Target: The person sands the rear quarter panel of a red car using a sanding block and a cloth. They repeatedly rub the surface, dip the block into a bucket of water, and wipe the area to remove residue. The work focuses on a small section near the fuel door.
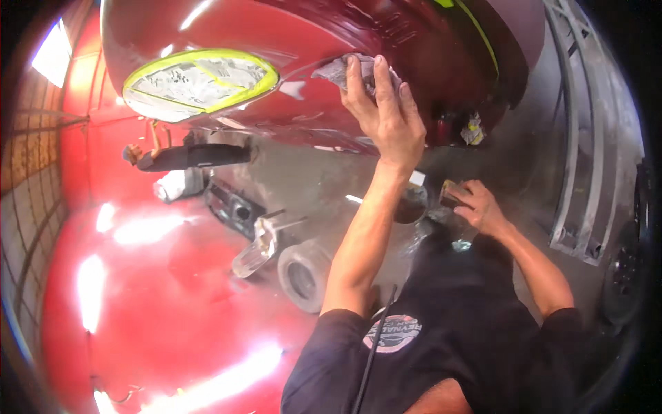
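Observation:
My left hand [388, 121] reaches up and presses a crumpled grey cloth [336, 72] against the dark red car body panel [310, 41]. Its fingers lie over the cloth, which bunches out on both sides. Lower and to the right, my right hand [485, 210] grips a small block [453, 194] with a tan edge and a dark face, apart from the car; it looks like a sanding block. A headlight [200, 81] left of the cloth is covered with whitish masking and edged in yellow-green tape.
A wheel [302, 277], a clear-lensed lamp [256, 254] and a dark car part [234, 210] lie on the left. Beyond them, another person [186, 155] stands by the red wall. A metal rack [586, 131] stands at right. Crumpled masking [473, 130] sits low on the bumper.

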`<state>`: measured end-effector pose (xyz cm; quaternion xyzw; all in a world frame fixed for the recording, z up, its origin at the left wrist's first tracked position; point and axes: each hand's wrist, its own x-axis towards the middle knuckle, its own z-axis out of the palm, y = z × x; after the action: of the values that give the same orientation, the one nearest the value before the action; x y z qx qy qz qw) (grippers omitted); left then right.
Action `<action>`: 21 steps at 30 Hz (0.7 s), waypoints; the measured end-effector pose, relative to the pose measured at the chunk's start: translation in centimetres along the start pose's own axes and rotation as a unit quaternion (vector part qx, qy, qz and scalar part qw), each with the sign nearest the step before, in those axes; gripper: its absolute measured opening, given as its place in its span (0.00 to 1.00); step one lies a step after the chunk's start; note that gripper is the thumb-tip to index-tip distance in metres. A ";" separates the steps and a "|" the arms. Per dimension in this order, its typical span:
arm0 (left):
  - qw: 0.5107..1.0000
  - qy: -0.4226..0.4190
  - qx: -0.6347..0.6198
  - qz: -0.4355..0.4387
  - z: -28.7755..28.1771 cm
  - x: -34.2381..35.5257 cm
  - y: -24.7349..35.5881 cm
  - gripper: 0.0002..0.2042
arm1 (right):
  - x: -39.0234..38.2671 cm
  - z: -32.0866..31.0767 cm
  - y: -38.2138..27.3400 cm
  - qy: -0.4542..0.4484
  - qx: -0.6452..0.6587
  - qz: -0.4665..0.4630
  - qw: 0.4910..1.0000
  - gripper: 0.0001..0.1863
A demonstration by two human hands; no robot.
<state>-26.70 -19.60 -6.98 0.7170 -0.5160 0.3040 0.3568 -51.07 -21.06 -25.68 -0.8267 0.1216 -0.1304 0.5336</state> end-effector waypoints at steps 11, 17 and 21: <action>0.989 0.058 0.118 -0.065 -2.5 -1.7 -10.8 0.25 | -2.9 2.8 5.2 0.042 0.150 0.159 0.975 0.31; 0.973 0.025 0.057 -0.224 -7.4 -2.4 -21.2 0.26 | -5.6 4.6 5.9 0.041 0.185 0.207 0.960 0.30; 0.927 -0.002 -0.084 -0.365 -9.6 -1.0 -24.1 0.30 | -6.5 5.2 6.8 0.026 0.194 0.224 0.955 0.29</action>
<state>-4.57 -6.01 -7.17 0.8237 -0.2435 0.1065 0.5009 -55.77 -17.20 -34.51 -0.6548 0.2899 -0.0504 0.6961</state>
